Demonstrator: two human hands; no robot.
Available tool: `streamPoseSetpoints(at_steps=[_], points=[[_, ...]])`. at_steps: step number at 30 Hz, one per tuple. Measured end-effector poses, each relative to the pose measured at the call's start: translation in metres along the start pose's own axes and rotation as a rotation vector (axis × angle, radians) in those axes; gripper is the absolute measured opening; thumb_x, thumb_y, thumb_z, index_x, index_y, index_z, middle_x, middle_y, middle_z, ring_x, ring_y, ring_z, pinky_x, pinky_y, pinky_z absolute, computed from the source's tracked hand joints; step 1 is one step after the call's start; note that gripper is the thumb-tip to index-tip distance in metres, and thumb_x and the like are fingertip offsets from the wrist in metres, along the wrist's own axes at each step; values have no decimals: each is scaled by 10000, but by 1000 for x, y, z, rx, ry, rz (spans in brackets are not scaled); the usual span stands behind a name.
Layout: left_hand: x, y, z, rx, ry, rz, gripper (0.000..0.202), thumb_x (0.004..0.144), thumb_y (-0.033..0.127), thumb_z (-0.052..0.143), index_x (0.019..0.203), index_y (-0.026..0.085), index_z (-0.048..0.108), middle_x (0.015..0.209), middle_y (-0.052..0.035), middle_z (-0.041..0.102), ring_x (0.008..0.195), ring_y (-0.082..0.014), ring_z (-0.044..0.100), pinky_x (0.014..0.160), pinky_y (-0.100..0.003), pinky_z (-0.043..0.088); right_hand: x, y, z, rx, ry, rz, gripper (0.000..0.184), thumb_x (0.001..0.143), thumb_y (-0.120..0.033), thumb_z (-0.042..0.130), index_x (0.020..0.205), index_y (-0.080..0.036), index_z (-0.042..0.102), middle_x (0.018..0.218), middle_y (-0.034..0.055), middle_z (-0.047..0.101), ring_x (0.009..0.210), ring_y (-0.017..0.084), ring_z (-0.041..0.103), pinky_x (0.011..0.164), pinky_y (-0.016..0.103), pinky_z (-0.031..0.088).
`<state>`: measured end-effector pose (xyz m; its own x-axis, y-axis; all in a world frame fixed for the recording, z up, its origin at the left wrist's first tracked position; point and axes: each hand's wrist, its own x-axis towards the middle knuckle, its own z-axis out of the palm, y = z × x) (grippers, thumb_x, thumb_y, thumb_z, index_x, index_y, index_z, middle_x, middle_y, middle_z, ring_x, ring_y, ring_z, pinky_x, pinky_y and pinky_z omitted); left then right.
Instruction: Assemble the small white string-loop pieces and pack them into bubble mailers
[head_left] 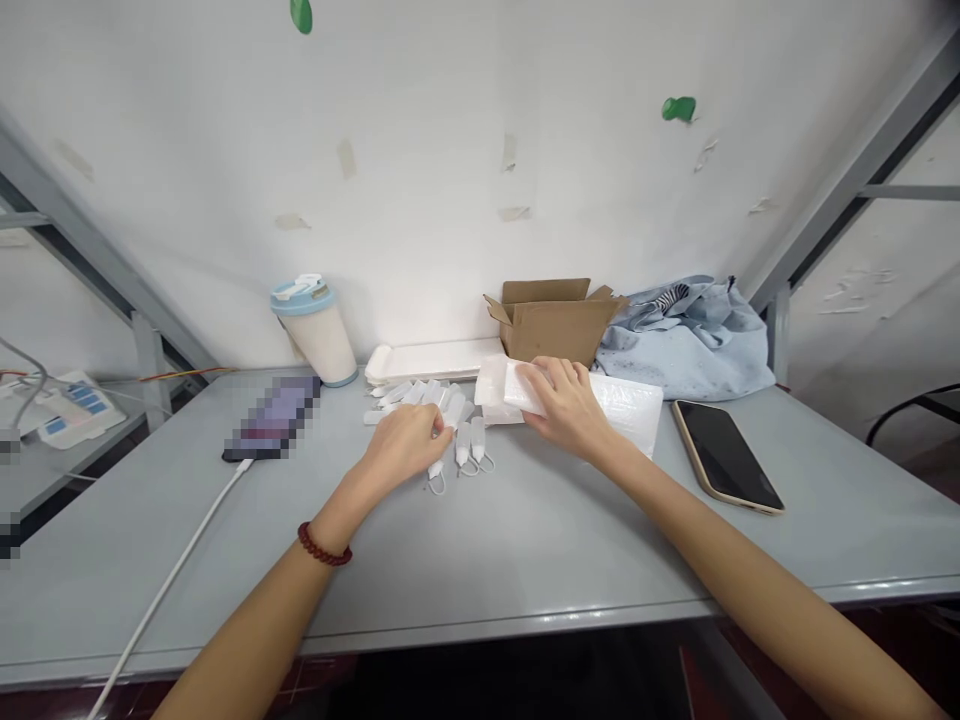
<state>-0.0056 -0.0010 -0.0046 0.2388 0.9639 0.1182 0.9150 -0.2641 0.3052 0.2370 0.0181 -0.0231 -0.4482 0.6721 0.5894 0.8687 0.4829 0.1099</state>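
My left hand is closed, thumb and fingers pinching a small white plastic dropper bottle whose thin cap loop shows below the fingers. Two similar small bottles with loops lie just to its right, and several more are heaped behind it. Fingers bent over its top, my right hand grips a white plastic bubble pouch. The pouch lies on the table and extends out to the right from under that hand. Its left end overlaps a pale wrapper-like piece.
Behind stand a cardboard box with raised flaps, a long white tray and a blue-lidded cup. A blue cloth lies at back right. Phones rest at left and right; a white cable crosses the front left.
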Motion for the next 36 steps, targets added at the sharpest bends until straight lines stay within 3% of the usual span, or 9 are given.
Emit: streamPoseSetpoints(at_steps=[3,10,13,16,19,21,25,30,36], points=[[2,-5,-4,-113,0,57,188,780,275,450,629,201,536,574,-9,609,553,-178,538,508,-277,328,-1,-1,4,11,-36,-4,440,784,-236,552,1209,-141,485,1187,171,509,1053,291,448,862,396,297],[4,-6,-16,-322,293,131,226,831,309,470,734,174,624,646,-1,637,575,-133,519,579,-257,390,-1,-4,5,38,-104,10,466,797,-271,558,1235,-132,482,1209,175,505,1029,290,452,869,398,303],[3,0,-10,-326,285,209,227,835,283,471,750,172,650,680,-9,653,617,-139,537,597,-258,406,-2,-9,5,76,-93,-17,470,794,-267,560,1238,-139,475,1207,173,502,1036,288,451,875,400,308],[1,8,-1,-389,249,282,242,836,254,474,939,187,682,860,-27,698,712,-146,575,638,-257,438,-3,-15,4,118,-72,-66,478,777,-241,570,1235,-149,469,1205,170,501,1054,289,446,873,397,314],[0,12,2,-409,258,252,315,838,239,473,1097,217,652,912,-18,698,696,-135,566,655,-260,446,-4,-17,3,145,-60,-79,499,761,-223,583,1240,-154,463,1211,166,498,1072,289,442,868,392,322],[1,11,1,-390,294,204,291,842,241,461,1046,213,666,861,-14,692,680,-139,558,647,-267,437,-4,-16,2,145,-53,-60,500,769,-239,581,1246,-150,461,1208,168,499,1066,288,446,877,398,321],[0,7,1,-268,176,219,212,836,315,486,805,197,660,792,-24,667,769,-182,567,678,-292,427,-2,-8,4,104,-36,29,480,789,-265,557,1244,-140,468,1197,172,502,1047,291,448,881,410,314],[-10,23,20,5,-9,188,281,805,452,533,787,185,620,836,-75,633,908,-270,558,668,-329,425,-3,0,11,76,-55,89,450,779,-249,544,1212,-137,495,1164,162,517,1025,285,452,871,406,310],[-15,43,36,180,-9,33,239,818,199,408,707,150,614,844,-120,629,821,-259,601,600,-316,386,-4,-1,17,84,-118,83,440,783,-254,544,1205,-132,509,1167,165,517,1034,290,451,866,408,307]])
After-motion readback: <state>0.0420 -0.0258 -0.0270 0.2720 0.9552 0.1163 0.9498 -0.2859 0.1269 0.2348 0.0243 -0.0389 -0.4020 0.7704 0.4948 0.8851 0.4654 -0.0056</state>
